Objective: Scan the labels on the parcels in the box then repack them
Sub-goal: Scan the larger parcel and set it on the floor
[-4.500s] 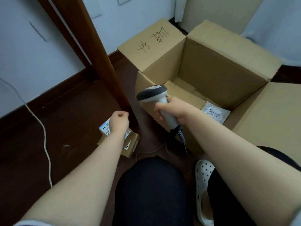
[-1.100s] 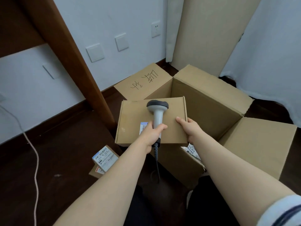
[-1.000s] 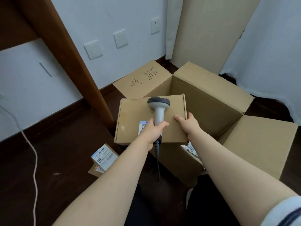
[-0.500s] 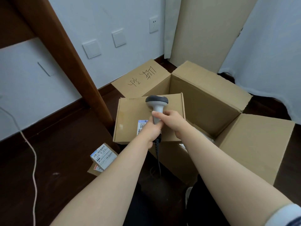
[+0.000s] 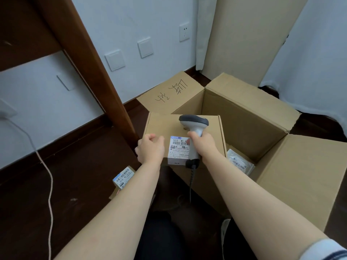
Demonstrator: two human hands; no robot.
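Note:
A flat cardboard parcel (image 5: 163,126) is held over the front left corner of the big open carton (image 5: 244,117), its white label (image 5: 177,149) facing me. My left hand (image 5: 150,150) grips the parcel's left edge. My right hand (image 5: 202,145) is closed around the handle of the grey barcode scanner (image 5: 194,122), whose head points down at the parcel. A red glow shows on the label beside my right hand. A grey plastic mailer (image 5: 238,162) with a label lies inside the carton. A small labelled parcel (image 5: 124,176) lies on the floor to the left.
A slanted wooden table leg (image 5: 90,59) stands just left of the carton. A white cable (image 5: 48,175) runs across the dark floor at left. The scanner's cord (image 5: 191,182) hangs down in front of the carton. The carton's flaps spread outward, and my knees are below.
The scanner went from my left hand to my right hand. My left hand moved to the parcel's left edge, and my right hand let go of the parcel's right side.

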